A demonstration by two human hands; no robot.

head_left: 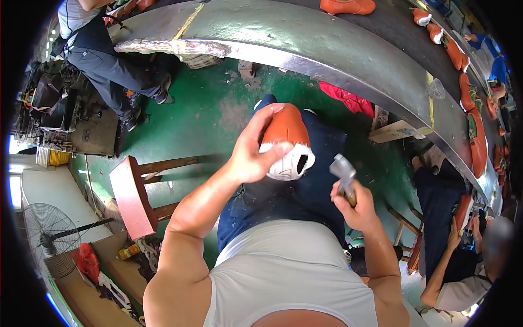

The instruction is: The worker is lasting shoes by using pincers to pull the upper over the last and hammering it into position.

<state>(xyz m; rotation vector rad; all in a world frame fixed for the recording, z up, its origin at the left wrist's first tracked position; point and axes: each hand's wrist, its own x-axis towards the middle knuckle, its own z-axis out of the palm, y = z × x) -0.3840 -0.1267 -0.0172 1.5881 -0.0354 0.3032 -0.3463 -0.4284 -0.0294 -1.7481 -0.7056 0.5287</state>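
Observation:
An orange-brown shoe upper on a last (286, 126) is held above my lap by my left hand (251, 158). My fingers wrap round its left side, and the thumb presses on the pale part. That near end is whitish, with a dark slot and thin drawn lines. My right hand (359, 208) grips a hammer (344, 173) by its short handle, a little right of the shoe. The metal head points up and is slightly blurred; it is apart from the shoe. Part of the handle is hidden by my fingers.
A long curved workbench (305, 35) runs across the far side, carrying several orange shoes (347, 6). A wooden stool (131, 196) stands at left near a fan (52, 231). One person (103, 54) stands far left; another (463, 278) sits at right holding a shoe.

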